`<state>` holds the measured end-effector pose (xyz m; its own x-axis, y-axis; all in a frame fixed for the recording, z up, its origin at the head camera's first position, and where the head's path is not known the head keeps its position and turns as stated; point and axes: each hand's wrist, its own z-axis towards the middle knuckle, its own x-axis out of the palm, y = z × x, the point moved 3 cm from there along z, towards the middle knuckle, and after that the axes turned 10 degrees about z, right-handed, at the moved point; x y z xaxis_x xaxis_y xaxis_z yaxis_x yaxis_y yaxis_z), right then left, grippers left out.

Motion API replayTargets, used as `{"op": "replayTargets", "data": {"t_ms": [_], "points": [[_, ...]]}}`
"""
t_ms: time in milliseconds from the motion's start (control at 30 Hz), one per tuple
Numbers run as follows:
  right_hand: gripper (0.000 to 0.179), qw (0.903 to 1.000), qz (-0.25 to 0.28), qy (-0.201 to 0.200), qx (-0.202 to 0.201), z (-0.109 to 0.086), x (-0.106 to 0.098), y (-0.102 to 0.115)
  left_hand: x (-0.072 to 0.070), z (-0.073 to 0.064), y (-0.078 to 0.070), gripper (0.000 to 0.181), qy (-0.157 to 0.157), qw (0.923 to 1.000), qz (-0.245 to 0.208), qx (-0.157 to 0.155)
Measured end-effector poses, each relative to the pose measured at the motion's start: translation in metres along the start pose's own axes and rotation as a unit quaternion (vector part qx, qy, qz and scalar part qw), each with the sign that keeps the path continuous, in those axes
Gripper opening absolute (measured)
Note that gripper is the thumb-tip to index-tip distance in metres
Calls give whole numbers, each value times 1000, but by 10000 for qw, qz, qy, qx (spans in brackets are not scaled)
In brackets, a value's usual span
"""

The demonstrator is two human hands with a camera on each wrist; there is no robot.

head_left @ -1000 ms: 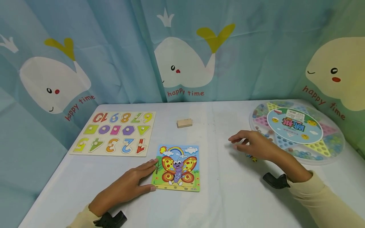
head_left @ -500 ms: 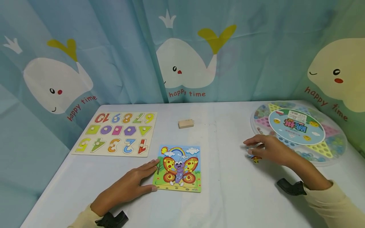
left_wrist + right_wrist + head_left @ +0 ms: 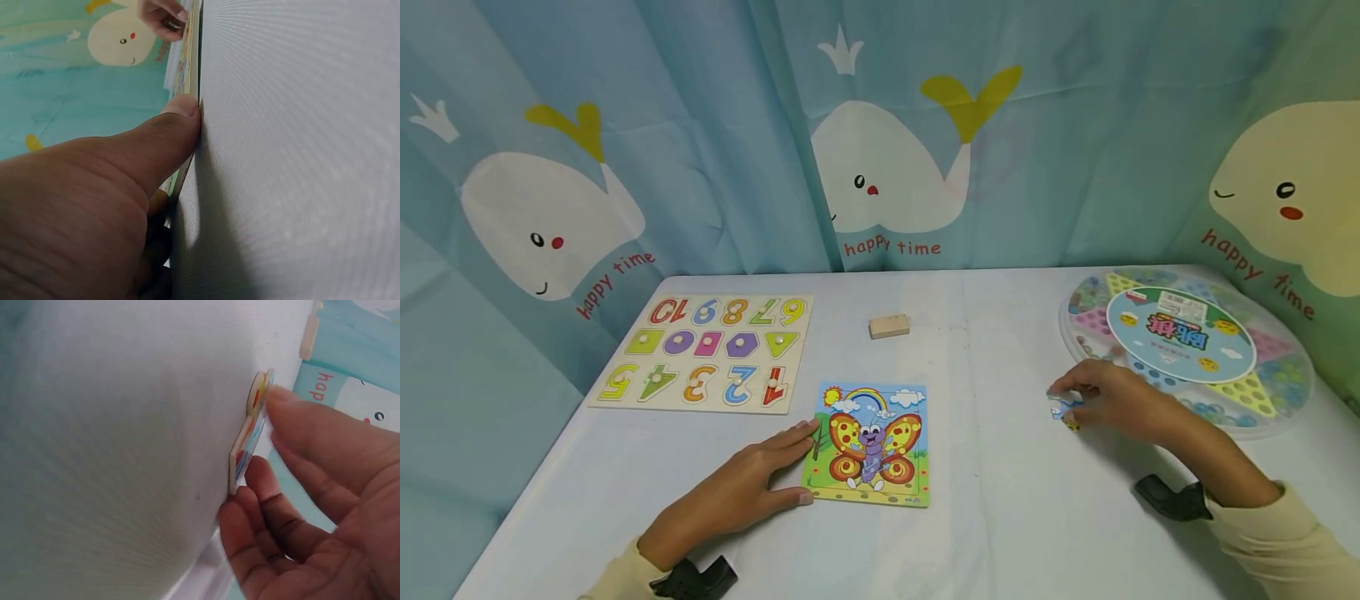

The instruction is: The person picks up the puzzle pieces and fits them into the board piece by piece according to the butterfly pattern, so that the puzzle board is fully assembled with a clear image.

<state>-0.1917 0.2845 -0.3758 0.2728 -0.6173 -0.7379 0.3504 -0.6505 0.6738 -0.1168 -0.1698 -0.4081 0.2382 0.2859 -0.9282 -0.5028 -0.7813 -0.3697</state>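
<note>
A square butterfly jigsaw puzzle (image 3: 871, 450) lies flat near the table's middle. Along its left edge rests my left hand (image 3: 737, 485), fingers extended; the left wrist view has its thumb (image 3: 172, 128) against the board's rim. To the right, my right hand (image 3: 1123, 407) is low over the table, thumb and fingertips around a small printed puzzle piece (image 3: 1062, 407). Seen from the right wrist, this wooden jigsaw piece (image 3: 250, 440) has a rounded tab and sits between thumb and fingers, near the tabletop. My right palm hides part of the spot beneath it.
A number-and-shape board (image 3: 700, 400) lies at the back left. Behind the butterfly puzzle is a small wooden block (image 3: 889, 326). A round Chinese checkers set (image 3: 1180, 329) occupies the back right, close to my right hand. A whale-printed curtain (image 3: 1045, 183) hangs behind the table.
My right hand has moved right and down to the puzzle piece, and its thumb and fingers have closed around it. My left hand stays at the butterfly puzzle's edge.
</note>
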Motion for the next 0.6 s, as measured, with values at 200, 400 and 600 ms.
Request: {"op": "replayTargets", "data": {"t_ms": [200,400,600], "points": [[41,9997,-69,242,-11,1,0,0,0,0,0,74,-31,10000,24,25],[32,9994,4,309,174,1,-2,-1,0,0,0,73,-33,10000,53,40],[19,9997,-59,204,76,1,-8,3,1,0,1,75,26,10000,1,-32]]}}
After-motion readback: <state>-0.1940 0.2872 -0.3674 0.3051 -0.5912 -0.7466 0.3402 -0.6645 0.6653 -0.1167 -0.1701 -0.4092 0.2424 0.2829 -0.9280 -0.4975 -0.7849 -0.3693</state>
